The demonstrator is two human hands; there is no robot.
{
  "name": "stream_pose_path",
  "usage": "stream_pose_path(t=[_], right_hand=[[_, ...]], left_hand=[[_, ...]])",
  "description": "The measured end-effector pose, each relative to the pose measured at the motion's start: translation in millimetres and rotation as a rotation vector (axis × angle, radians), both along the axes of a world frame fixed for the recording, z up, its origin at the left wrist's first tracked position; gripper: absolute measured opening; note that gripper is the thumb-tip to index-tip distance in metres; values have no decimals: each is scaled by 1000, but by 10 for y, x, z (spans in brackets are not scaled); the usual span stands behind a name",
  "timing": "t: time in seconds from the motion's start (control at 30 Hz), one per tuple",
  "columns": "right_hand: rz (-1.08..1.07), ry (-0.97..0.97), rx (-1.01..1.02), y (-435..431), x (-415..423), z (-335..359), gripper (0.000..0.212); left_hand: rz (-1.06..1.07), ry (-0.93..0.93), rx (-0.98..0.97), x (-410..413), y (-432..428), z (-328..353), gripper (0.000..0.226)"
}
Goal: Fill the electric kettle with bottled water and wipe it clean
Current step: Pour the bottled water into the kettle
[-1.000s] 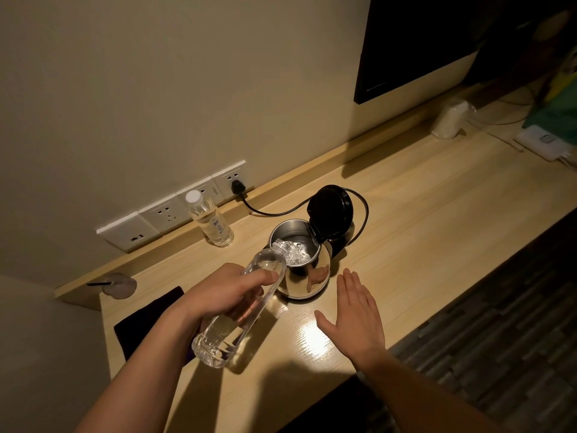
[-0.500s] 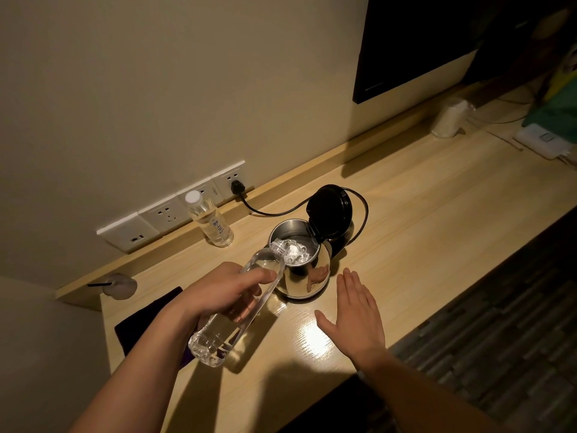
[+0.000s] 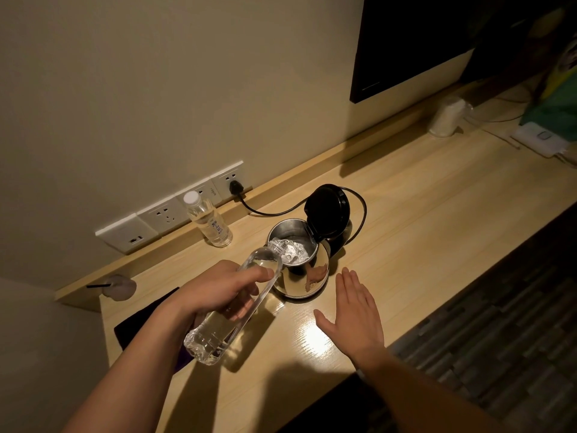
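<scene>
1. Kettle: it stands on the table near the middle of the view, its black lid swung up at its 1 o'clock and water visible inside.
2. Hands: the left hand is wrapped around a tilted water bottle, whose mouth hangs over the kettle's rim at about 9 o'clock of the opening. The right hand holds nothing; it lies spread and flat just above or on the table at the kettle's 5 o'clock, and I cannot tell whether it touches.
3. Risk, spill: the bottle mouth sits close to the rim, not over the centre. A small drift toward 8 o'clock would probably send water down the shiny wall onto the table.
4. Risk, electrics: the cord runs from the kettle's back to a wall socket at 10 o'clock; a spill that spreads that way is the worst case.
5. Risk, gulping: a steeper tilt could make the flow surge and splash.
6. Risk, knock: a second bottle stands capped at 10 o'clock, near the left forearm's swing.
7. Room: the table edge runs near the person at 5 to 6 o'clock. Open surface lies toward 2 and 3 o'clock; a dark cloth lies at 8 o'clock.
</scene>
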State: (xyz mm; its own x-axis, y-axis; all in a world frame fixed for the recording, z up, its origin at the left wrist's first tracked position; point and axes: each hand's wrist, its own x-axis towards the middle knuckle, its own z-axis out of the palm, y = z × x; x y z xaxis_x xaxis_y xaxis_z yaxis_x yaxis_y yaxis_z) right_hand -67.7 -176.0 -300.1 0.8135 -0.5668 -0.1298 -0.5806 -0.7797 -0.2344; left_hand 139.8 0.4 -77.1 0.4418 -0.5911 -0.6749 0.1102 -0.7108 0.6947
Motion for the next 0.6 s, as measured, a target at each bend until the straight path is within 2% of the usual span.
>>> stream_pose_path(t=[0.6], right_hand=[[-13, -2, -7, 2, 3, 0, 101]], left_hand=[[1, 37, 13, 11, 24, 33, 69]])
